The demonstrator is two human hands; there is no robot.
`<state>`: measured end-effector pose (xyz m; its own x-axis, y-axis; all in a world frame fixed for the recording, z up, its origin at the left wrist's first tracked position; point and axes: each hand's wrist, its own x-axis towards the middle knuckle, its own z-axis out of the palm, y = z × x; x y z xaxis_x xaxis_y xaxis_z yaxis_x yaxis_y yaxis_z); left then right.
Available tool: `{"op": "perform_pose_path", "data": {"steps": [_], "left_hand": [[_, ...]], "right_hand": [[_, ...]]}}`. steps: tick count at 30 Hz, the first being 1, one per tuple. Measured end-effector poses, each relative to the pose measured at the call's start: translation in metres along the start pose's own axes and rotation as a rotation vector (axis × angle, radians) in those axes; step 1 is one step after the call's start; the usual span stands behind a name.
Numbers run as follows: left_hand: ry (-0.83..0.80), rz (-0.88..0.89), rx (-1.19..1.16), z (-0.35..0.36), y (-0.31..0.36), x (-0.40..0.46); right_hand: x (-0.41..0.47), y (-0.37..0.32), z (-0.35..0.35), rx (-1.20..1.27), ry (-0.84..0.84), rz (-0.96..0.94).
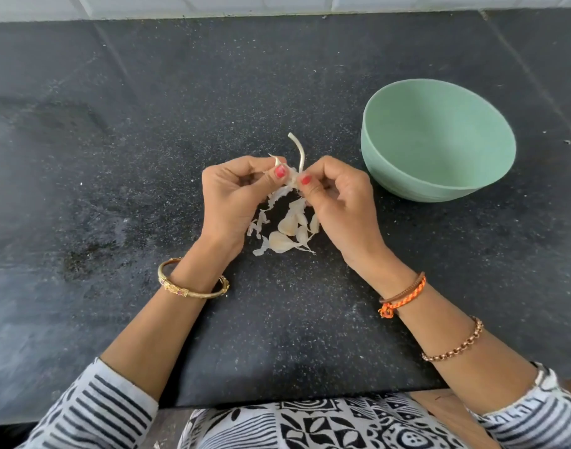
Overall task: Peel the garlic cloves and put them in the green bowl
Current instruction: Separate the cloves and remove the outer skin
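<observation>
Head view, looking down on a dark speckled stone counter: a person's left hand and right hand meet over the worktop, both pinching one piece of a papery white garlic head w/ a pale curved dry stem poking up and away from the body. Thumbs w/ red-painted nails press on it from either side, fingers curled under; neither hand is free. Whether a whole clove sits inside that pinch can't be told, since skin hides it.

The relation that counts: the mint-green matte round bowl stands to the right of the grip and a little farther from the body, near the right hand, well apart from the left. So the right hand looks the likelier one to carry a peeled clove across. The bowl looks empty (no clove seen inside), which suggests the job is at an early stage.

Just below the hands, betw. the wrists, lie several unpeeled pale garlic cloves on the counter, mixed w/ loose white skin scraps; their long axes point various ways, none lined up w/ the bowl.

Surface and room: a duller, smeared patch shows at left. White wall tiles run along the back edge. A gold bangle circles the left wrist, an orange braided thread band the right.
</observation>
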<state>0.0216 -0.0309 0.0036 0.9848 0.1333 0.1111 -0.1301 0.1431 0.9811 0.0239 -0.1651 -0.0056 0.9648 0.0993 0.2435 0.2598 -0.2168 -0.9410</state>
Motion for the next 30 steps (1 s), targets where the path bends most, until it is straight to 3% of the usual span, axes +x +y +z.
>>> {"op": "perform_pose_path", "data": {"steps": [17,24,30], "left_hand": [[-0.034,-0.153,-0.105,0.007,-0.001,-0.006],[0.019,-0.158,-0.123,0.012,-0.004,-0.009],[0.042,-0.178,-0.203,0.014,-0.009,-0.011]], "right_hand": [[-0.001,0.002,0.001,-0.1,0.082,-0.088],[-0.004,0.001,0.013,-0.423,0.112,-0.224],[-0.003,0.003,0.018,-0.404,0.109,-0.263]]}}
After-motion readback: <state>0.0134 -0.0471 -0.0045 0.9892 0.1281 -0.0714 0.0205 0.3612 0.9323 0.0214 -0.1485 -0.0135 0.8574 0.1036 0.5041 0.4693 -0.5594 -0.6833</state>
